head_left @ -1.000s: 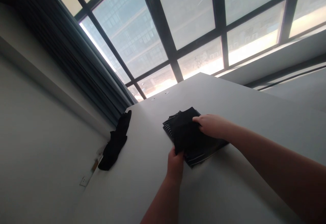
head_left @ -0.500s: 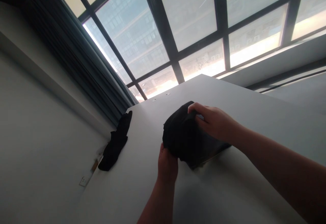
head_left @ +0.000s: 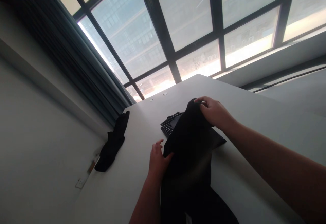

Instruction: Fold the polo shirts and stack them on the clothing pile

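A black garment (head_left: 189,156) hangs lifted over a white table (head_left: 254,115), its lower part trailing toward me. My right hand (head_left: 214,112) pinches its upper edge at the far end. My left hand (head_left: 156,157) grips its left edge, thumb against the cloth and fingers partly spread. Beneath it lies a folded striped cloth (head_left: 170,126) on a flat dark stack.
A second black garment (head_left: 113,142) lies crumpled along the table's left edge by the wall. A wall socket (head_left: 79,183) sits below it. A dark curtain (head_left: 76,57) and large windows (head_left: 178,23) stand behind the table.
The black garment has been lifted off the folded stack and unfolded; it now hangs down toward me, and the striped cloth beneath shows again. Both hands rose slightly.
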{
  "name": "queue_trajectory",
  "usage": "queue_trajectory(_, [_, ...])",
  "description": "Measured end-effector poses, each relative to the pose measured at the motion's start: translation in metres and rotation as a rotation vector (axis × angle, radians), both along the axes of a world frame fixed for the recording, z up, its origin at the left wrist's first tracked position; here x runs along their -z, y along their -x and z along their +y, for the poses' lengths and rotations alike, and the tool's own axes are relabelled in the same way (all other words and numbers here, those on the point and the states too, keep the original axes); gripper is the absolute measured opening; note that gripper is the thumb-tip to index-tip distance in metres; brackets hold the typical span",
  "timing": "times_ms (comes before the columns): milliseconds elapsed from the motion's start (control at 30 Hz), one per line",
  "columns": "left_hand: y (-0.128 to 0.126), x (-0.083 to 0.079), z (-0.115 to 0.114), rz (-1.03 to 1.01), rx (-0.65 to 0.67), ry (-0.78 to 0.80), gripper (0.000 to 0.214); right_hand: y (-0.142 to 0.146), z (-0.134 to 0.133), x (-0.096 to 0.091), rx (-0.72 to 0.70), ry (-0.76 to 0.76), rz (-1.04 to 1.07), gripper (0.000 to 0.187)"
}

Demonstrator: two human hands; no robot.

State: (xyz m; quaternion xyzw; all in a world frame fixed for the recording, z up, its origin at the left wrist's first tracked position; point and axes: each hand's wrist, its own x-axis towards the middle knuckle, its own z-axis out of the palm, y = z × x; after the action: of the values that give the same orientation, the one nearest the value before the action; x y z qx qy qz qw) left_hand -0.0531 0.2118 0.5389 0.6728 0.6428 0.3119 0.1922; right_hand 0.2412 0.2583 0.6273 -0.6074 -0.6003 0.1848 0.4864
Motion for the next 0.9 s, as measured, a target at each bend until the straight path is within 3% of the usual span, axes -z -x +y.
queue_trajectory(100, [-0.009, -0.002, -0.009, 0.235, 0.049, -0.101, 0.058, 0.004, 0.003, 0.008, -0.042, -0.149, -0.017, 0.063])
queue_trajectory(200, [-0.020, -0.005, -0.024, 0.299, 0.089, -0.110, 0.059, 0.007, 0.002, 0.014, -0.153, -0.216, -0.211, 0.082])
queue_trajectory(300, [-0.027, -0.001, -0.031, 0.242, 0.105, -0.058, 0.064, 0.005, 0.010, 0.030, -0.408, 0.012, -0.492, 0.091])
queue_trajectory(367, [-0.028, 0.007, -0.030, 0.186, 0.162, 0.023, 0.064, 0.002, 0.020, 0.045, -0.497, 0.195, -0.648, 0.099])
queue_trajectory(433, [-0.028, 0.013, -0.028, 0.164, 0.202, 0.074, 0.065, -0.002, 0.030, 0.060, -0.467, 0.259, -0.713, 0.099])
queue_trajectory(500, [-0.030, 0.013, -0.029, 0.164, 0.207, 0.057, 0.065, -0.008, 0.039, 0.069, -0.353, 0.229, -0.690, 0.085])
queue_trajectory(600, [-0.037, 0.001, -0.040, 0.167, 0.269, -0.004, 0.058, -0.022, 0.051, 0.073, -0.170, 0.217, -0.604, 0.058])
queue_trajectory(700, [-0.043, -0.008, -0.059, 0.198, 0.417, 0.120, 0.044, -0.037, 0.058, 0.068, -0.064, 0.267, -0.473, 0.040])
queue_trajectory(800, [-0.041, 0.000, -0.078, 0.295, 0.506, 0.293, 0.044, -0.048, 0.064, 0.065, -0.047, 0.248, 0.005, 0.031])
queue_trajectory(900, [-0.033, 0.012, -0.089, 0.392, 0.611, 0.309, 0.027, -0.057, 0.072, 0.076, -0.056, 0.187, 0.629, 0.020])
